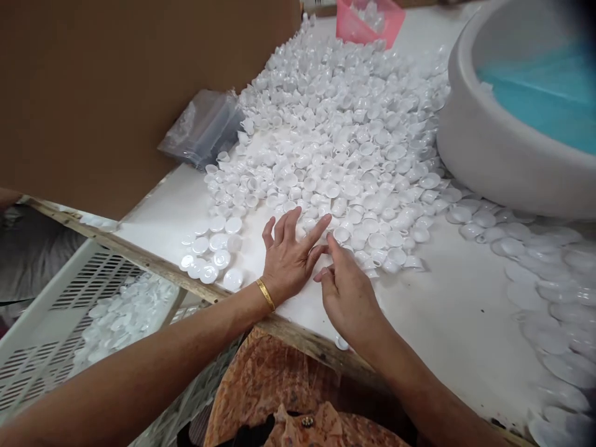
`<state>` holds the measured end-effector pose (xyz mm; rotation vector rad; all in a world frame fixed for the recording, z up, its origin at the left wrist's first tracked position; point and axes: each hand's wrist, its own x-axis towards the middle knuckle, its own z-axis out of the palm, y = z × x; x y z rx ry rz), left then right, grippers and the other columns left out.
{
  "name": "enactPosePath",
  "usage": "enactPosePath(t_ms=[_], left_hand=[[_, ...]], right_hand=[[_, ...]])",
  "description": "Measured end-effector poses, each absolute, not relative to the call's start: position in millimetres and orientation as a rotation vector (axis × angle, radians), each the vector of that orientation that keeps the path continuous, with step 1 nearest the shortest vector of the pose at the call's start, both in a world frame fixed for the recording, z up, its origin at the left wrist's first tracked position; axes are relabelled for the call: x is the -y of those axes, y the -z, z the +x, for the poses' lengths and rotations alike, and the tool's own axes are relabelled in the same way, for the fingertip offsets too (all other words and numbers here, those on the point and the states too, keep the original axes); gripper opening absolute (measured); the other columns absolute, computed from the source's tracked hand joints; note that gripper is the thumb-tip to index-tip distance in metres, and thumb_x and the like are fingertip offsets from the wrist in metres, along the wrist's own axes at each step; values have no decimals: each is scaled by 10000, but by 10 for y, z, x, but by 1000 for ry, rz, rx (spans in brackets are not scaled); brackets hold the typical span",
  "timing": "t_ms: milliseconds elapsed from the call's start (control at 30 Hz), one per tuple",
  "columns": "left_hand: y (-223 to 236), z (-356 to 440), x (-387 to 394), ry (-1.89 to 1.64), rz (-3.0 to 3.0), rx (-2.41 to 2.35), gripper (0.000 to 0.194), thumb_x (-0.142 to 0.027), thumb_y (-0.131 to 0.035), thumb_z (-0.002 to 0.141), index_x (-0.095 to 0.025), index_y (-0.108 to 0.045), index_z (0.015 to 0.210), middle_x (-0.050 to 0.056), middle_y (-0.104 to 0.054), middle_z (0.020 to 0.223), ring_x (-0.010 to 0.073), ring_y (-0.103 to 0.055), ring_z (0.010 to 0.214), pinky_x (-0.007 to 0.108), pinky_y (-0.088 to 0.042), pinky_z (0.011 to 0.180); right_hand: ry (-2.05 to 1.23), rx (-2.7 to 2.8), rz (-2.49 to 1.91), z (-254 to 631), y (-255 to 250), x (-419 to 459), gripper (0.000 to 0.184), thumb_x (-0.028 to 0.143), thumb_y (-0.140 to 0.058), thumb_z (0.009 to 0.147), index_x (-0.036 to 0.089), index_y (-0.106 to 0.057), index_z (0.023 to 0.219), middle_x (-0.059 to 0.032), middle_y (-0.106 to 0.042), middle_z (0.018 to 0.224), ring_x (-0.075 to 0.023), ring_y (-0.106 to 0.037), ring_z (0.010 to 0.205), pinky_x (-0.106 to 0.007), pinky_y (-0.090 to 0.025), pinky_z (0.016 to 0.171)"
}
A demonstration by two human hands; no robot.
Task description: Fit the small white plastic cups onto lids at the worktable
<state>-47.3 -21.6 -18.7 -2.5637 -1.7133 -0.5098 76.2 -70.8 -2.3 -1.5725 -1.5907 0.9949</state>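
My left hand (289, 256) lies over the white table at the near edge of a heap of tiny white cups (367, 149), fingers spread and no object seen in it. Beside it, my right hand (350, 297) has its index finger stretched out, the tip close to the left thumb. Its thumb is apart from that finger, and the remaining fingers are partly hidden. Several small white saucers (221, 258) lie to the left of my left hand. One small white round piece (341, 343) sits at the table edge below my right hand.
A cardboard box (116, 93) stands at the left, with a clear plastic bag (202, 127) beside it. A pink container (347, 25) is at the back. A large white tub (503, 167) stands right, above flat white pieces (559, 298). A white crate (60, 298) holds white pieces below the table.
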Motion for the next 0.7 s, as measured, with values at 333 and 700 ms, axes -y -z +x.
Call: enactPosePath(t_ms=[333,700], left_hand=[[131,-644,162,1390,-2336,2233,512,-465,-181,932,-317,-204,1422,70,-324,1409,207,-273,1301,431,-226,1072],[70,-560,28,2189,-1721,2864,541,-586,-154,893,-400,-183,1400,52,-449,1283,177,-483,1153,334,-457,897]], right_hand=[[-1196,1789,-1451,697,115,754,502,140,-482,798,112,-442,1298,-161,-537,1188,-185,-602,833,-364,-475,804],[-1636,1430,-1056,603,-47,833,422,188,-496,832,203,-496,1253,-34,-656,894,-148,-618,815,-276,-504,712]])
